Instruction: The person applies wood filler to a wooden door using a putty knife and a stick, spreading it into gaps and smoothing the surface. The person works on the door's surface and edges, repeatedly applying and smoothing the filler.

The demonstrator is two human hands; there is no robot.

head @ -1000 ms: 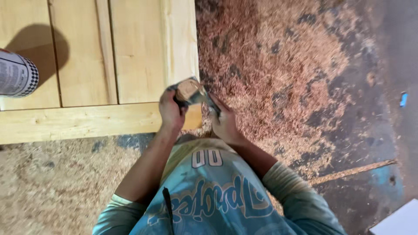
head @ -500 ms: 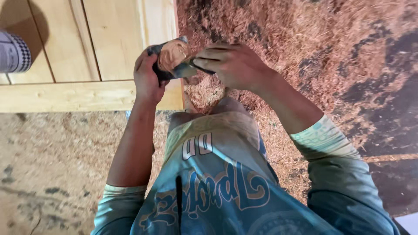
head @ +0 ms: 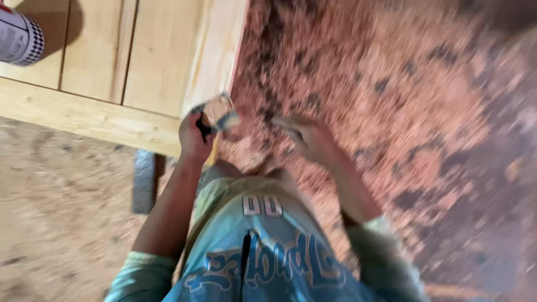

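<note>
Left hand (head: 193, 137) grip closed around small sanding block (head: 219, 113), block sticking out just above grip, beside wooden bench (head: 89, 117) corner. Right hand (head: 307, 137) open, empty, near. Can (head: 19, 39) far left.

The whole view was smeared by motion, most of all on the right, where the reddish sawdust floor (head: 425, 112) ran into streaks and no single chip could be told. The right hand (head: 309, 137) was a blur; its fingers could not be counted, nor whether they were spread or curled. The left hand (head: 193, 137) hid the lower part of the small block (head: 219, 113) it gripped, and what the block was could not be told. A cylindrical can (head: 19, 39) at the wooden panel's (head: 156, 61) top left corner was cut by the left edge. A dark post (head: 144, 180) under the panel's near edge was too blurred to identify.
</note>
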